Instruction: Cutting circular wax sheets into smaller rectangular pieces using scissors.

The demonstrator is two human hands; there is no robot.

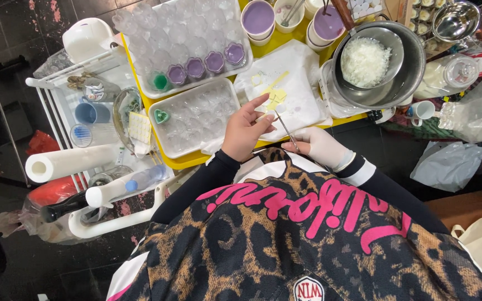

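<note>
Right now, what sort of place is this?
Likely a candle-making or craft workspace: a metal pan of white wax flakes, trays of clear moulds partly filled purple, and cups of purple liquid on a yellow table.

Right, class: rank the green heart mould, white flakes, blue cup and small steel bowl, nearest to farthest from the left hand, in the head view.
1. Green heart mould, tray left of the left hand.
2. White flakes, pan, upper right.
3. Blue cup, cart, far left.
4. Small steel bowl, top right corner.
</note>
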